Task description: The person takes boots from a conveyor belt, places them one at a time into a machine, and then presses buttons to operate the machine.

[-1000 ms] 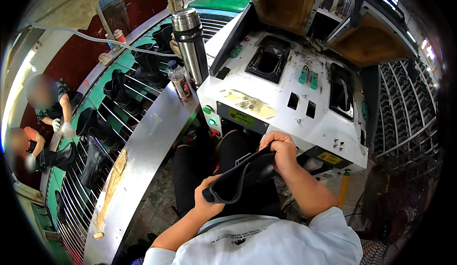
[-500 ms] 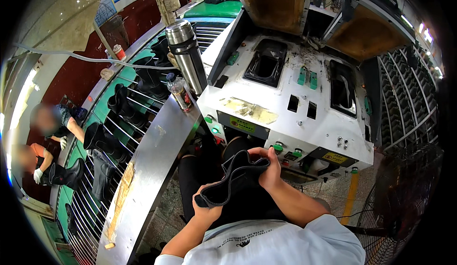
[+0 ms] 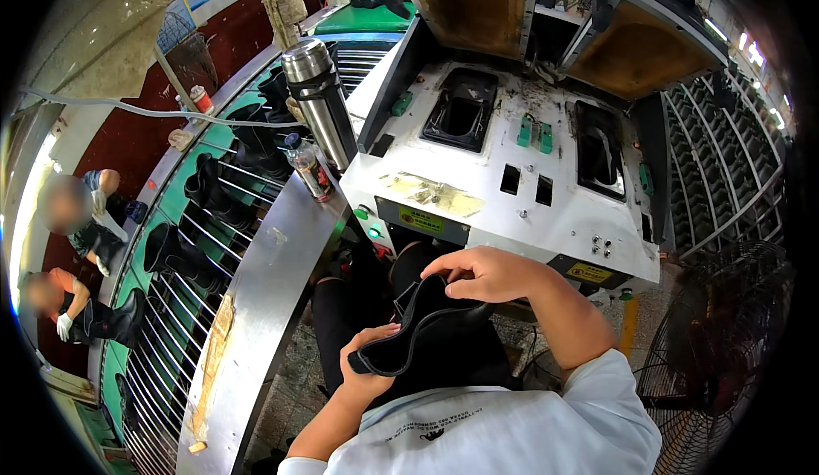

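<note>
Hands meet on a black rubber boot [image 3: 435,338] held over the person's lap, just in front of the white moulding machine [image 3: 512,193]. The left hand [image 3: 368,362] closes round the boot's lower end from beneath, thumb on top; the right hand [image 3: 485,273] curls over its upper edge, fingers pinching the rim. The boot sags in a curve between the two grips, close below the machine's front panel. On the machine's top sit two dark open moulds [image 3: 467,110], with raised brown lids behind them. Left of the machine stand a steel flask [image 3: 320,99] and a small bottle [image 3: 310,166], on a curved metal ledge [image 3: 264,304]. Further left of the machine, black boots [image 3: 213,189] hang on a green conveyor rack.
</note>
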The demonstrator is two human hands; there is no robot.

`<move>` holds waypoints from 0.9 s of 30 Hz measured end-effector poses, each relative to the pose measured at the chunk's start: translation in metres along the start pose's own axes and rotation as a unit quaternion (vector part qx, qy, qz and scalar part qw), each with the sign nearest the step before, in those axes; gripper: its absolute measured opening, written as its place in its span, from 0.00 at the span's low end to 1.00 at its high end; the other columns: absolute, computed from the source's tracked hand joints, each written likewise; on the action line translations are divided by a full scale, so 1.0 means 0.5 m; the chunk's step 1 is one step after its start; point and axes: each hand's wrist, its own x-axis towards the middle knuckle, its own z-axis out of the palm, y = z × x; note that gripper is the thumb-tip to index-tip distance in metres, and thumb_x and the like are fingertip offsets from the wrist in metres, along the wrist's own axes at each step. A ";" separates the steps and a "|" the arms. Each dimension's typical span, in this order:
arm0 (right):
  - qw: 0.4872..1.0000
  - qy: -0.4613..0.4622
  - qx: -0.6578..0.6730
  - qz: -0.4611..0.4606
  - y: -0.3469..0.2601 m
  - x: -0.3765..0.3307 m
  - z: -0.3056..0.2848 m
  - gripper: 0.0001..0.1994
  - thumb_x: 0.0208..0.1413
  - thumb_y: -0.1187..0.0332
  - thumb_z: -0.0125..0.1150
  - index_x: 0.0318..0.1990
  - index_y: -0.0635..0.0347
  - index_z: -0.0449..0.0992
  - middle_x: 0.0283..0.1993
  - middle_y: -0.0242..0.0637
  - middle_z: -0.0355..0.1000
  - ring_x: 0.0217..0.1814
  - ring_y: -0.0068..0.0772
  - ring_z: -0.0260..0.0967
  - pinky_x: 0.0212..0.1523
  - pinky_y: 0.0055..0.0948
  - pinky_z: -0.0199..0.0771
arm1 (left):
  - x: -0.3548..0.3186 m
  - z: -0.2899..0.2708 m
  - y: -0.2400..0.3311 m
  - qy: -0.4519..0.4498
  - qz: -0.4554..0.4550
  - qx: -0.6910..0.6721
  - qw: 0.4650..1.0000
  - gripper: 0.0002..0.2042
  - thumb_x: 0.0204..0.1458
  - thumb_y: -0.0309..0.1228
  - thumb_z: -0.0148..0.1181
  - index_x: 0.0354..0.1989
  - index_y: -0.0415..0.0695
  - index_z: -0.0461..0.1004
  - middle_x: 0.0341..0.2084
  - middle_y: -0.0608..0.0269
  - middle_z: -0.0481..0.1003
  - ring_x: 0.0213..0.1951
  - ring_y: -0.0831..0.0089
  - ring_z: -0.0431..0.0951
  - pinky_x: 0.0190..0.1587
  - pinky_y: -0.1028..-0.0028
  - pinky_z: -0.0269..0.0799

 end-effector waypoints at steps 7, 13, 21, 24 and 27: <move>0.991 0.093 -0.090 0.033 0.011 -0.005 0.006 0.14 0.42 0.76 0.52 0.37 0.59 0.81 0.27 0.37 0.75 0.28 0.24 0.71 0.32 0.24 0.69 | -0.012 0.000 -0.025 0.020 0.045 -0.064 0.997 0.15 0.38 0.17 0.66 0.37 0.35 0.70 0.37 0.48 0.78 0.41 0.62 0.79 0.48 0.67 0.73; 0.983 0.101 0.151 0.031 0.073 0.003 0.038 0.15 0.44 0.84 0.49 0.39 0.64 0.79 0.36 0.35 0.76 0.39 0.22 0.71 0.42 0.19 0.68 | -0.010 -0.001 0.000 0.038 0.010 -0.025 0.999 0.15 0.39 0.17 0.65 0.37 0.35 0.70 0.38 0.48 0.77 0.42 0.62 0.79 0.49 0.67 0.73; 0.883 0.233 0.402 -0.063 0.142 0.001 0.118 0.05 0.53 0.77 0.55 0.34 0.66 0.76 0.31 0.27 0.72 0.33 0.15 0.65 0.37 0.16 0.64 | -0.030 -0.003 -0.032 0.064 -0.062 -0.031 0.996 0.18 0.39 0.23 0.68 0.40 0.34 0.71 0.34 0.54 0.78 0.38 0.71 0.79 0.45 0.73 0.73; 0.853 0.286 0.418 -0.129 0.135 0.035 0.134 0.06 0.54 0.73 0.57 0.26 0.64 0.73 0.24 0.23 0.67 0.27 0.12 0.60 0.29 0.15 0.58 | -0.019 0.004 -0.009 0.058 -0.004 -0.018 0.998 0.18 0.40 0.23 0.68 0.40 0.33 0.72 0.33 0.56 0.78 0.37 0.74 0.78 0.43 0.76 0.72; 0.840 0.357 0.376 -0.159 0.123 0.079 0.140 0.18 0.61 0.61 0.54 0.20 0.60 0.68 0.19 0.21 0.59 0.22 0.11 0.50 0.24 0.17 0.49 | -0.023 0.006 -0.015 0.081 -0.025 -0.012 0.996 0.18 0.40 0.24 0.67 0.40 0.32 0.72 0.33 0.55 0.78 0.37 0.74 0.78 0.43 0.76 0.73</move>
